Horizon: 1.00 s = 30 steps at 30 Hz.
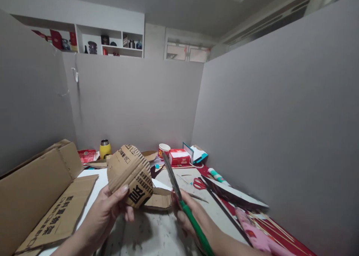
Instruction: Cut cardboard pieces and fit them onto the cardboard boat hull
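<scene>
My left hand [112,207] pinches a rounded piece of brown cardboard [126,173] by its lower edge, thumb in front. Black printed characters and a striped band mark its face. In my right hand [193,215] are large scissors with green handles [198,230], their dark blades pointing up and away. The blades stand to the right of the cardboard piece, apart from it. Behind and between the hands, a curved cardboard offcut [159,199] lies on the table.
A big cardboard box [42,188] fills the left side. Toward the back stand a yellow bottle [105,149], a paper cup [164,149] and a red tissue pack [179,157]. Red-handled scissors [199,184], thin sticks [276,226] and a pink item [252,230] lie right. Grey partitions [134,99] enclose the table.
</scene>
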Each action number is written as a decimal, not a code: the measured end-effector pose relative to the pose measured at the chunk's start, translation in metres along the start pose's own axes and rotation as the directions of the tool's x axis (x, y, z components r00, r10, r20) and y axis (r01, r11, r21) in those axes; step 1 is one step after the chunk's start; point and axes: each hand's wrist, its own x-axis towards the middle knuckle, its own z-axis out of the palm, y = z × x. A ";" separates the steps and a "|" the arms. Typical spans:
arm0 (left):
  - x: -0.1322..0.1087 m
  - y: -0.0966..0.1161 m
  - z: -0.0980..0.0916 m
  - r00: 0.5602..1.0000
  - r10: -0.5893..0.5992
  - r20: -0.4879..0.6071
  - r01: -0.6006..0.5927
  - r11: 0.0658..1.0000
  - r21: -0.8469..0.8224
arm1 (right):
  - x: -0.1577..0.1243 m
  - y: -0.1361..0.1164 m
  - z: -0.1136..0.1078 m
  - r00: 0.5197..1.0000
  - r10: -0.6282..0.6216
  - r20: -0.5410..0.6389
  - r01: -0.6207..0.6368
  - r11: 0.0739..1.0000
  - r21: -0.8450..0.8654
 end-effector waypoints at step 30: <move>-0.015 -0.020 0.023 0.996 -0.090 -0.019 0.091 0.993 0.078 | 0.001 -0.021 0.000 0.972 -0.124 0.199 0.166 0.963 -0.212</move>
